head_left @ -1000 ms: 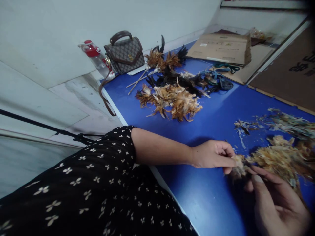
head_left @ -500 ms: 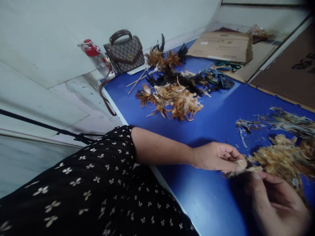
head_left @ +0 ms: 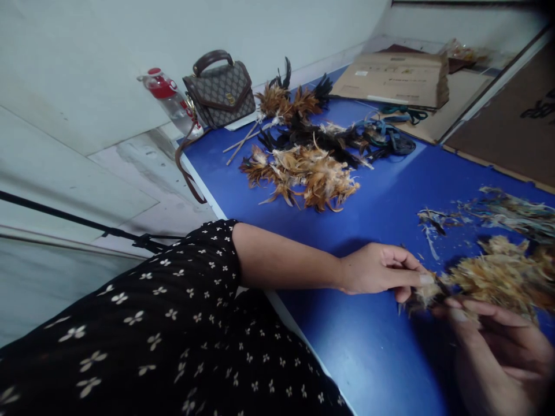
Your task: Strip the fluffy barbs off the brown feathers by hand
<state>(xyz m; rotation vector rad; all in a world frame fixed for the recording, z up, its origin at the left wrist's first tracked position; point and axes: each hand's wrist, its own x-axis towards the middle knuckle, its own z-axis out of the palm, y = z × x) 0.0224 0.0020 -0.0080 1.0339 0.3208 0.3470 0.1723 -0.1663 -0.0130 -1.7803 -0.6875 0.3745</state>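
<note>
My left hand point(head_left: 384, 270) reaches in over the blue tabletop, thumb and fingers pinched on a small tuft of pale feathers point(head_left: 424, 296). Close beside it at the lower right, my right hand point(head_left: 498, 352) is also closed, with light feather fluff showing at its fingertips. A thin dark strip runs between the two hands; I cannot make out what it is. Just beyond them lies a heap of tan feathers point(head_left: 498, 268). Behind that heap are greyish feather scraps point(head_left: 511, 211).
Brown feather bunches point(head_left: 321, 176), black feathers point(head_left: 299, 136) and thin sticks point(head_left: 240, 144) lie farther back. A patterned handbag point(head_left: 225, 95) and red-capped bottle point(head_left: 167, 95) stand by the wall. Flattened cardboard point(head_left: 390, 78) and dark blue-green cords point(head_left: 401, 118) are at the back right.
My right hand has shifted slightly right, and pale fluff now shows at its fingertips. My left thumb has straightened over the tuft, which shows lower, between the hands.
</note>
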